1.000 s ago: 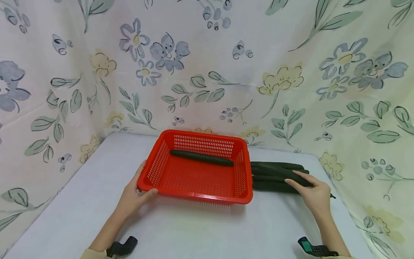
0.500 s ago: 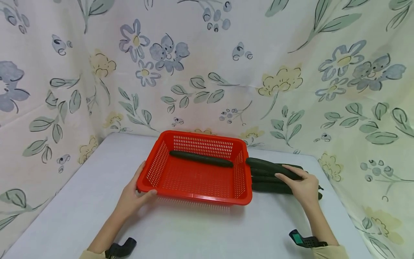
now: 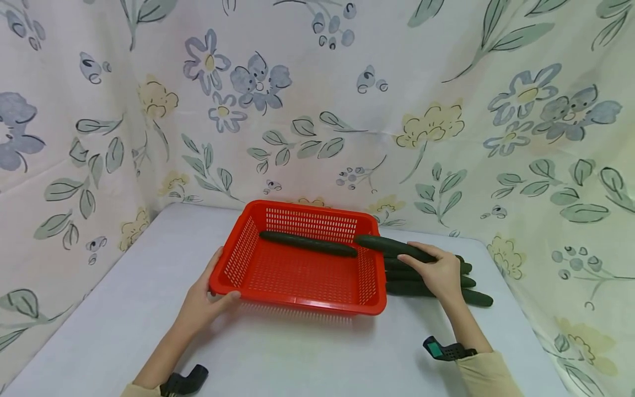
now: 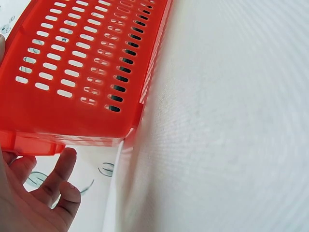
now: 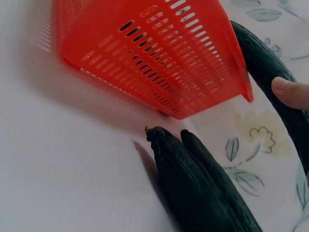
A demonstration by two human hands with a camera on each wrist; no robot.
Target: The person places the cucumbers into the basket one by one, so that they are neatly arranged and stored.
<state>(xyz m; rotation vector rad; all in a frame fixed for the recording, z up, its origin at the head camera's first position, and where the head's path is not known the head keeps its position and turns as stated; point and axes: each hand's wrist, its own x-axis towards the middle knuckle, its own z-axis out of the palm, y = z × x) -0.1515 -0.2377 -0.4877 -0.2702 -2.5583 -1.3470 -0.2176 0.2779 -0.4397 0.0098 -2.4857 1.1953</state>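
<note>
A red plastic basket [image 3: 297,301] with slotted walls stands mid-table, one dark green cucumber [image 3: 307,243] lying along its far side. My left hand [image 3: 208,300] grips the basket's left front corner, thumb over the rim; in the left wrist view its fingers [image 4: 60,174] curl at the rim's underside. My right hand [image 3: 436,270] pinches another cucumber [image 3: 389,245] near its right end. That cucumber's far tip reaches over the basket's right rim, and the right wrist view shows the thumb [image 5: 292,93] pressed on its skin.
Several more cucumbers [image 3: 476,298] lie side by side on the table, right of the basket, under the right hand. The white table [image 3: 297,358] ends at a floral cloth [image 3: 317,110] hung behind and at the sides.
My right hand has lifted a cucumber off the pile and carried it left, so its tip now overlaps the basket. The left hand and basket stay nearly still.
</note>
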